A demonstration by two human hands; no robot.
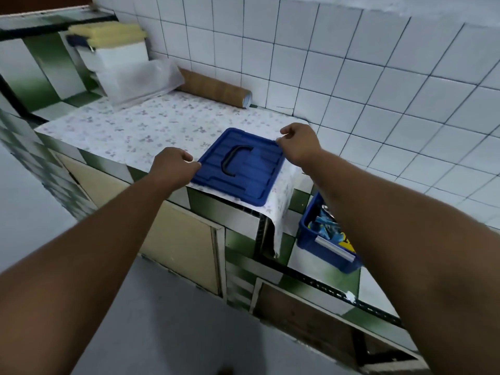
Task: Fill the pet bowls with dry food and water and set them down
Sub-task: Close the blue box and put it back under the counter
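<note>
A flat blue plastic lid with a black handle lies at the front edge of the flower-papered counter, its near side jutting a little over the edge. Both hands are on it: the left hand pinches its left corner and the right hand pinches its far right corner. To the right and lower sits an open blue plastic tub holding blue packets, partly hidden behind the right arm. A brown roll lies along the tiled wall.
</note>
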